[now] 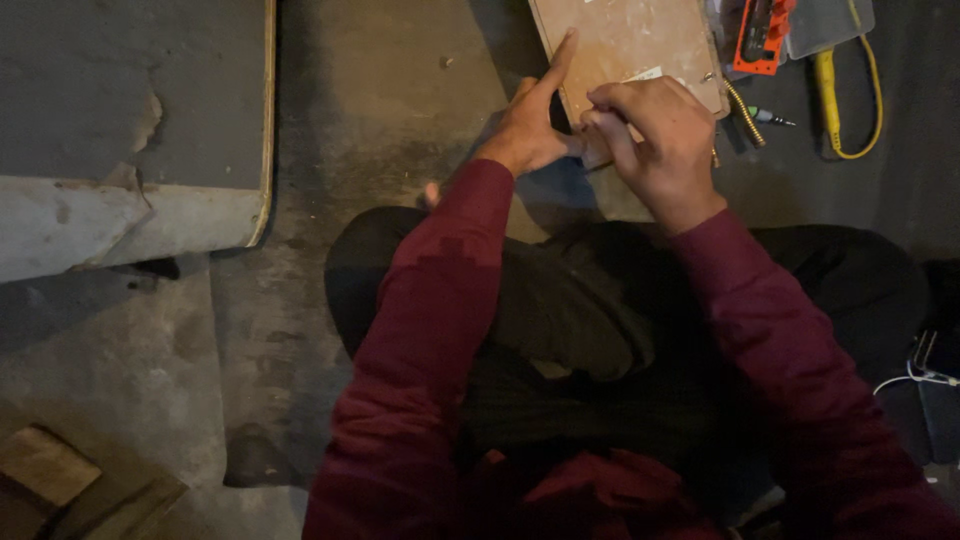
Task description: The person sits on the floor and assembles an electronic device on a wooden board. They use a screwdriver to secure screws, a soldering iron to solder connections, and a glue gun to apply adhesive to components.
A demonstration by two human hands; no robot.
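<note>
A brown wooden board point(640, 40) lies on the concrete floor in front of my crossed legs. My left hand point(530, 125) rests at the board's near left corner, its forefinger stretched out along the left edge. My right hand point(655, 135) is curled at the board's near edge, fingertips pinched on something small and pale; I cannot tell what it is. A small pale label sits on the board just above my right hand.
An orange tool point(758, 38) and a clear plastic case point(830, 22) lie at the top right, with a yellow cable point(872, 95) and a screwdriver bit point(772, 117) beside them. A grey slab point(130, 110) with a chipped edge fills the upper left. A white cable point(915, 375) lies at right.
</note>
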